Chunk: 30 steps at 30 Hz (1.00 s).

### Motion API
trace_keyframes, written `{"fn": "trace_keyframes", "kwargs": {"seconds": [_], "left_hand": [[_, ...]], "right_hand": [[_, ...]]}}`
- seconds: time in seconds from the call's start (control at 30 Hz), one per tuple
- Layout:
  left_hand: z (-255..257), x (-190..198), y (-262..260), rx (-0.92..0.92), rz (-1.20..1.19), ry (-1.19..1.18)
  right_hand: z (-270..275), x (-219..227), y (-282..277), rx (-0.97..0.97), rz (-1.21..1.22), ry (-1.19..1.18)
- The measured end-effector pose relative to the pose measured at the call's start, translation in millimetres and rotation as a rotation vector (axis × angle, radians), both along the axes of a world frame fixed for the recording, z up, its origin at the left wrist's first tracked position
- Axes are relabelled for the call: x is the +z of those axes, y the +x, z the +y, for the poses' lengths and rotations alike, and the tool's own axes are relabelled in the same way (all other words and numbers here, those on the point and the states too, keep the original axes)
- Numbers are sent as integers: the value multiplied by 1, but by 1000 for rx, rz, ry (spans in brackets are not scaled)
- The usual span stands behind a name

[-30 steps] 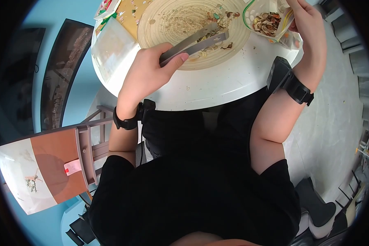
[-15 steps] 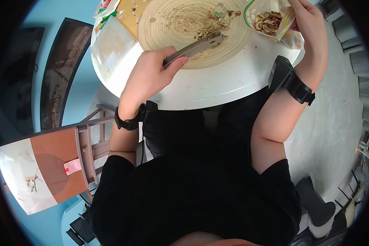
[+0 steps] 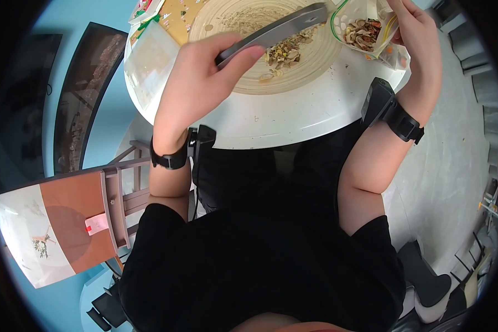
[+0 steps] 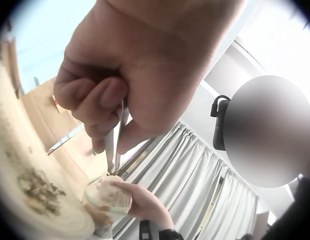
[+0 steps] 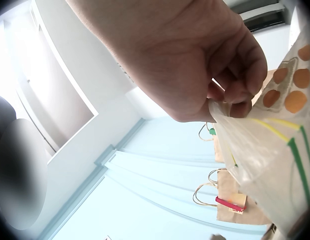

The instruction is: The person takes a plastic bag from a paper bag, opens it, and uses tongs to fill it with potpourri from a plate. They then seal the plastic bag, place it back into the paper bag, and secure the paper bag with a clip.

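My left hand [image 3: 196,83] grips a pair of metal tongs [image 3: 276,34], arms squeezed together, above the round ringed wooden plate [image 3: 323,69]. A small dark bit shows at the tongs' tips in the left wrist view, overlapping the bag's mouth there. Dried flakes [image 3: 285,54] are heaped on the plate, with finer crumbs around them. Right of the plate, a clear zip bag [image 5: 265,165] with orange dots and a green-and-yellow zip stands open, holding brown dried slices [image 3: 364,34]. My right hand [image 3: 418,33] pinches the bag's far-right edge between thumb and fingers.
The white round table [image 3: 293,119] carries everything. A flat clear pouch [image 3: 152,63] lies at its left, beside a gold patterned sheet [image 3: 174,22]. A wooden chair [image 3: 113,205] stands to the lower left. A few crumbs dot the tabletop near the bag.
The tongs were parted over the flakes, then closed at the plate. Now my left hand has raised them and carried their tips right, towards the bag. My right hand stays at the bag.
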<state>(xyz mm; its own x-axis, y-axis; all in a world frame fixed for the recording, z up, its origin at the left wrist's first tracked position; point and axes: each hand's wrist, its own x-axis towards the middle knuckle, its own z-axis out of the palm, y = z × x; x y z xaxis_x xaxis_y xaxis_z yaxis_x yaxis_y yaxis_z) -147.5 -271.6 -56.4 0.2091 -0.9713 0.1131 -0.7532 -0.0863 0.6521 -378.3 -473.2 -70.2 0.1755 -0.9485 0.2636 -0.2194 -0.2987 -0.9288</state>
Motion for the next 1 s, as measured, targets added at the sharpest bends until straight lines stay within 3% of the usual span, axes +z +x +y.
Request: {"fn": "trace_keyframes", "kwargs": {"seconds": [0.17,0.27,0.47,0.77,1.0], "left_hand": [[-26,8,-21,-72,-52,-61],[-19,1,-14,2,-33,-56],[19,-21,23,222,-62,252],[31,-39,24,162,18,280],[29,-22,-2,108,-151,294]], "right_hand": [[-3,-2,2,-5,-11,-8],[-6,-4,0,5,-33,-7],[-10,-10,-6,27,-17,-88],[-5,-4,-4,1,11,-51],[-2,-1,0,-13,39,-45]]}}
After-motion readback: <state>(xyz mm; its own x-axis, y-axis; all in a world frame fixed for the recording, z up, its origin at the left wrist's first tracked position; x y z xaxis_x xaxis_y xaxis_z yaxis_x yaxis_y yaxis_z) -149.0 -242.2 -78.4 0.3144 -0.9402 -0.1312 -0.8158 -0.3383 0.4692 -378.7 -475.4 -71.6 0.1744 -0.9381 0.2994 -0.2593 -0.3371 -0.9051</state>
